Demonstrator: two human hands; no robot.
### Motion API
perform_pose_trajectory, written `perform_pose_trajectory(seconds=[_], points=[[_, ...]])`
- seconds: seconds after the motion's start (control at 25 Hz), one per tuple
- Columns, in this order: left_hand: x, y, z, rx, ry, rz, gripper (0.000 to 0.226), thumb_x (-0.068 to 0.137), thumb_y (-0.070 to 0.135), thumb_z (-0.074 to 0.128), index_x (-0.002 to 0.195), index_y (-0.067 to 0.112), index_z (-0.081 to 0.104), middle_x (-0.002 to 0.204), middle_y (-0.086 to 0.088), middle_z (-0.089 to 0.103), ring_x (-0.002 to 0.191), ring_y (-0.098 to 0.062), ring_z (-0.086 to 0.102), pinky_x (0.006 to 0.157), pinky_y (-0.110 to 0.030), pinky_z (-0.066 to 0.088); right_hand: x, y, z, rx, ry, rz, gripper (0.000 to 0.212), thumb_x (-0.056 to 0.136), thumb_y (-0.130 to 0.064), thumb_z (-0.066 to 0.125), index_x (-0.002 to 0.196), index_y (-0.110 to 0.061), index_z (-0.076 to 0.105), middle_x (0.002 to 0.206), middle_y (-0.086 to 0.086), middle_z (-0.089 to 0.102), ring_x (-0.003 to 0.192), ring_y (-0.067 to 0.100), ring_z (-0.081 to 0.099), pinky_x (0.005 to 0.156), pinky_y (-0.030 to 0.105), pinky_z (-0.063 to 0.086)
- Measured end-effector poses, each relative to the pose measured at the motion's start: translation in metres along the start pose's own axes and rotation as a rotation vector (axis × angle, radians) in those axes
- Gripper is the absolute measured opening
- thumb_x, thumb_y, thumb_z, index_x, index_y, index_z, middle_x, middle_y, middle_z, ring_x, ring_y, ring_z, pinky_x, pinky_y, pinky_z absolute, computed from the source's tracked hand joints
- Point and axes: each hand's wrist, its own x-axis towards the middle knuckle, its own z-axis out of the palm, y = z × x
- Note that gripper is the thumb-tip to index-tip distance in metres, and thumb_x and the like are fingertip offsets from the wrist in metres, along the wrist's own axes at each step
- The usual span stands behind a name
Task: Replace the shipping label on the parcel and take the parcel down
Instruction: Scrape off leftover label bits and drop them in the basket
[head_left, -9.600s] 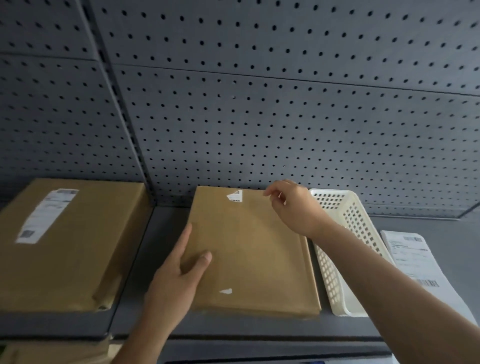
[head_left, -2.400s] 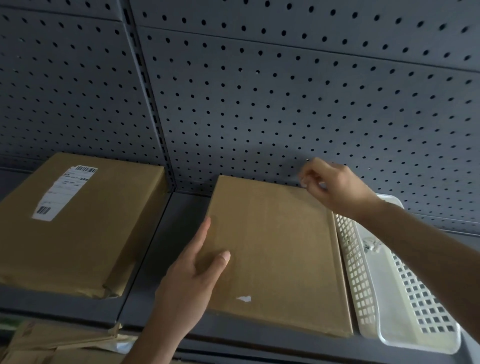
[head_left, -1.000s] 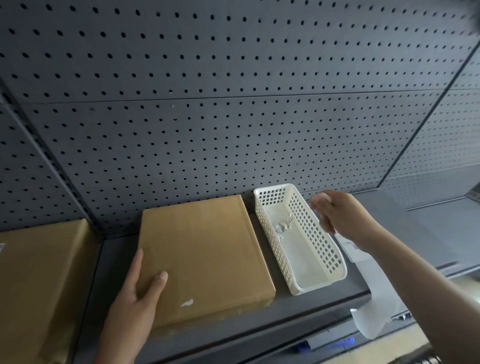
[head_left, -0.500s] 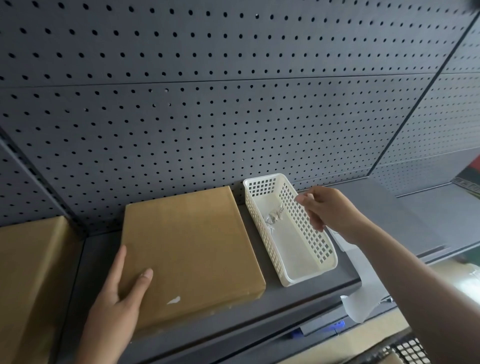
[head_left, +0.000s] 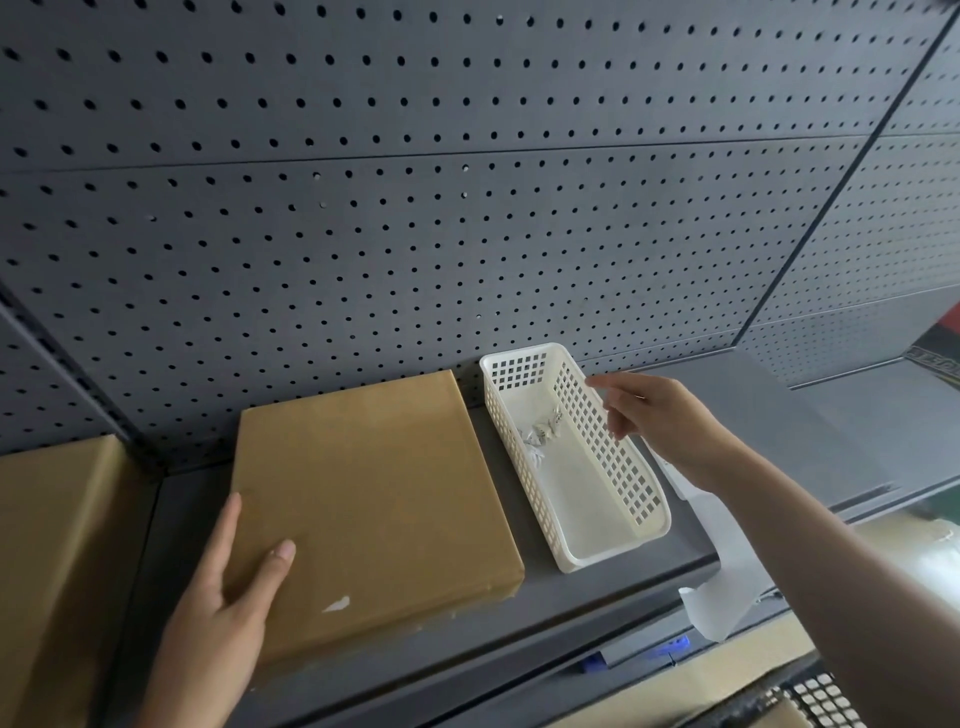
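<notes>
A flat brown parcel (head_left: 363, 499) lies on the grey shelf (head_left: 566, 592); one small white label scrap (head_left: 336, 604) clings near its front edge. My left hand (head_left: 228, 597) rests flat on the parcel's near left corner, thumb on top. My right hand (head_left: 657, 415) hovers over the right wall of the white basket (head_left: 613, 483), fingers spread and holding nothing. Crumpled label scraps (head_left: 540, 436) lie inside the basket. A white label sheet (head_left: 722, 566) hangs over the shelf's front edge, partly hidden by my right forearm.
A second brown parcel (head_left: 47, 551) sits on the shelf at the left. Grey pegboard (head_left: 415, 208) forms the back wall. Cardboard (head_left: 691, 691) and a wire grid (head_left: 826, 696) show below the shelf at the lower right.
My right hand peeled a scrap off the parcel's far corner, carried it over the basket and opened; its fingers were pinched half a second ago. The left hand stayed on the parcel.
</notes>
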Motion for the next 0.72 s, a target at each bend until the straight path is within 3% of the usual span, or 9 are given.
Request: perform_pose_trajectory(seconds=[0.08, 0.16, 0.32, 0.52, 0.72], points=[[0.0002, -0.0003, -0.0003, -0.005, 0.002, 0.002, 0.073, 0.090, 0.057, 0.066, 0.153, 0.062, 0.029, 0.157, 0.018, 0.047, 0.140, -0.024, 0.049, 0.118, -0.052, 0.037, -0.0003, -0.0006, -0.0010, -0.043, 0.041, -0.022, 0.027, 0.098, -0.009, 0.055, 0.116, -0.019, 0.073, 0.073, 0.006, 0.071, 0.062, 0.010, 0.066, 0.078, 0.025, 0.058], [-0.0006, -0.0003, -0.0001, -0.011, 0.005, 0.002, 0.072, 0.090, 0.056, 0.066, 0.152, 0.062, 0.030, 0.156, 0.018, 0.047, 0.140, -0.024, 0.049, 0.118, -0.052, 0.038, 0.0001, -0.0011, -0.0020, -0.024, 0.084, -0.018, 0.017, 0.093, -0.013, 0.065, 0.103, -0.022, 0.076, 0.071, 0.005, 0.075, 0.063, 0.015, 0.071, 0.080, 0.033, 0.060], [-0.0029, 0.0008, -0.0010, -0.023, 0.018, 0.005, 0.064, 0.090, 0.055, 0.068, 0.137, 0.075, 0.031, 0.155, 0.019, 0.049, 0.139, -0.022, 0.051, 0.117, -0.052, 0.039, -0.0021, -0.0076, -0.0017, 0.041, 0.143, -0.033, 0.008, 0.087, -0.011, 0.073, 0.082, -0.017, 0.075, 0.068, 0.007, 0.075, 0.055, 0.015, 0.068, 0.069, 0.032, 0.058], [-0.0040, 0.0022, -0.0002, -0.015, 0.028, 0.018, 0.060, 0.089, 0.054, 0.068, 0.130, 0.076, 0.029, 0.156, 0.019, 0.048, 0.139, -0.022, 0.050, 0.118, -0.051, 0.038, -0.0035, -0.0076, -0.0037, 0.117, 0.123, 0.001, 0.006, 0.087, -0.021, 0.075, 0.091, -0.017, 0.078, 0.082, 0.000, 0.079, 0.079, 0.013, 0.076, 0.084, 0.027, 0.057], [-0.0046, 0.0029, -0.0005, -0.006, 0.026, 0.030, 0.062, 0.083, 0.062, 0.067, 0.129, 0.079, 0.028, 0.158, 0.021, 0.045, 0.142, -0.021, 0.047, 0.119, -0.051, 0.036, -0.0032, -0.0070, -0.0050, 0.146, 0.118, 0.004, 0.006, 0.090, -0.015, 0.071, 0.090, -0.011, 0.076, 0.082, 0.004, 0.079, 0.075, 0.020, 0.077, 0.081, 0.031, 0.060]])
